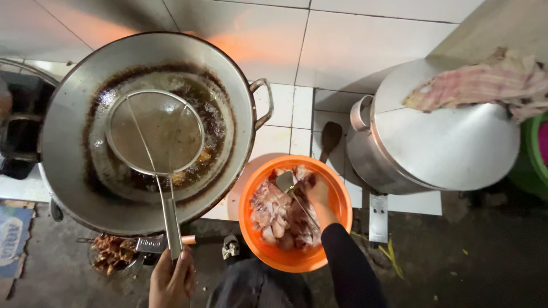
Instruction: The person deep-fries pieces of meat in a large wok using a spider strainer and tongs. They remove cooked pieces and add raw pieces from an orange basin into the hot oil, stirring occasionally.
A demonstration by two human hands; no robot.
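The left hand [171, 279] is closed round the long metal handle of a round wire-mesh skimmer [155, 132] resting in the big steel wok [68, 131] of dark oil, while the right hand [318, 197] clasps a metal spoon [285, 181] over the raw meat pieces [274, 214] heaped in the orange plastic bowl [297, 259], none yet lifted out.

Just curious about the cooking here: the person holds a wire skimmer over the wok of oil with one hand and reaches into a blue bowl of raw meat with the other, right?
Not quite: the bowl of raw meat is orange, not blue, as the head view shows. The rest holds: the left hand holds the wire skimmer over the wok, and the right hand reaches into the bowl.
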